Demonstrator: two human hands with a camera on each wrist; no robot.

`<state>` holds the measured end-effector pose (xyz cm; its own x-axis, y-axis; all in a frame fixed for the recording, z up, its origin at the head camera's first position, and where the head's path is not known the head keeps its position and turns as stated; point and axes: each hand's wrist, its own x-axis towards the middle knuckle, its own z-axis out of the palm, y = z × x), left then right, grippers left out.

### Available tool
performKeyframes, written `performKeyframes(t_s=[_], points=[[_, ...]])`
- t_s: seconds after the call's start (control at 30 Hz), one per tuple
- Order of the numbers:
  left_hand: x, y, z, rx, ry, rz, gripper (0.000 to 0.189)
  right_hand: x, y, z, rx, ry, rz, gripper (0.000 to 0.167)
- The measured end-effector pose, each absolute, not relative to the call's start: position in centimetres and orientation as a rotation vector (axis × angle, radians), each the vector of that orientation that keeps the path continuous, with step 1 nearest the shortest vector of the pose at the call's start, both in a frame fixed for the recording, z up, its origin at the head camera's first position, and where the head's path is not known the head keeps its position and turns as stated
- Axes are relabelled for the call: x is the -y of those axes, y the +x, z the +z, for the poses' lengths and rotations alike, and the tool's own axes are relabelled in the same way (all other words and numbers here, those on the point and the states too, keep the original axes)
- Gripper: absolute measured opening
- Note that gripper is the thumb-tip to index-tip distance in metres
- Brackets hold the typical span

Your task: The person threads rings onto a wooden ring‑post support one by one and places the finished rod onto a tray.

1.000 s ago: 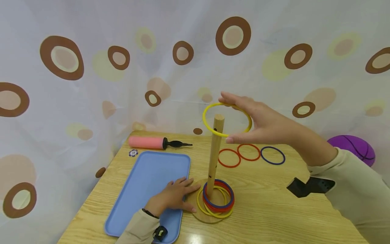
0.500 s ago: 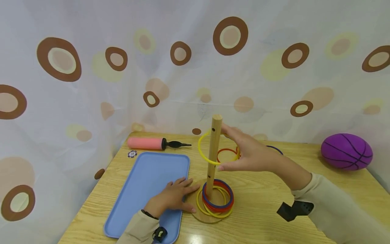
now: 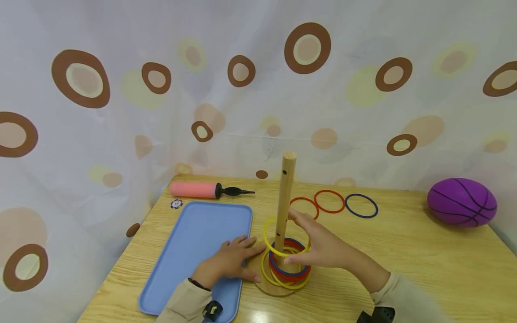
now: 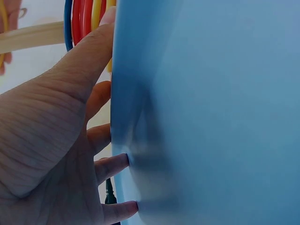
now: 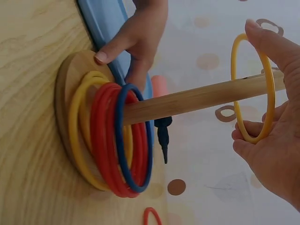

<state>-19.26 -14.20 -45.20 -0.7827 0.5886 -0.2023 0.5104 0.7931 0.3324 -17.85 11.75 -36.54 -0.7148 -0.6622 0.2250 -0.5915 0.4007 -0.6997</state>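
Note:
A wooden post (image 3: 286,193) stands upright on a round wooden base (image 3: 278,290). My right hand (image 3: 323,244) holds a yellow ring (image 5: 270,89) between thumb and fingers. That ring encircles the post, a little above a stack topped by a blue ring (image 5: 120,136). Below the blue one sit red rings (image 5: 99,122), with yellow rings (image 5: 73,117) lowest and somewhat aslant. My left hand (image 3: 232,259) lies with fingers spread across the right edge of a blue tray (image 3: 202,237), its fingertips touching the wooden base.
Behind the post, two red rings (image 3: 330,212) and a blue ring (image 3: 361,217) lie on the table (image 3: 375,251). A purple ball (image 3: 462,202) sits at the right. A pink hand pump (image 3: 194,189) and a small chip (image 3: 176,204) lie beyond the tray.
My right hand has brought the yellow ring from above the post's top down along the post, nearly to the stack. The left hand has stayed in place.

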Motion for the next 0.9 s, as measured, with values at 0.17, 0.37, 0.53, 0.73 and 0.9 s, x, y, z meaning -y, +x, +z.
performKeyframes(t_s=[0.17,0.37,0.53,0.73,0.9], points=[[14.1,-19.2,-45.0,-2.696,0.842,0.381,0.079,-11.9,-17.5,-39.4,-2.516,-1.077,-1.291,0.103],[14.0,-19.2,-44.9,-2.697,0.845,0.378,0.080,-12.0,-17.2,-41.9,-2.544,-1.025,-1.281,0.101],[14.0,-19.1,-44.9,-2.695,0.845,0.383,0.080,-12.1,-17.1,-43.4,-2.597,-0.997,-1.235,0.100],[14.1,-19.1,-45.0,-2.700,0.848,0.379,0.080,-12.3,-17.2,-44.7,-2.645,-1.037,-1.187,0.102],[14.1,-19.1,-45.0,-2.697,0.841,0.388,0.080,-12.1,-17.2,-45.5,-2.653,-1.062,-1.167,0.105]])
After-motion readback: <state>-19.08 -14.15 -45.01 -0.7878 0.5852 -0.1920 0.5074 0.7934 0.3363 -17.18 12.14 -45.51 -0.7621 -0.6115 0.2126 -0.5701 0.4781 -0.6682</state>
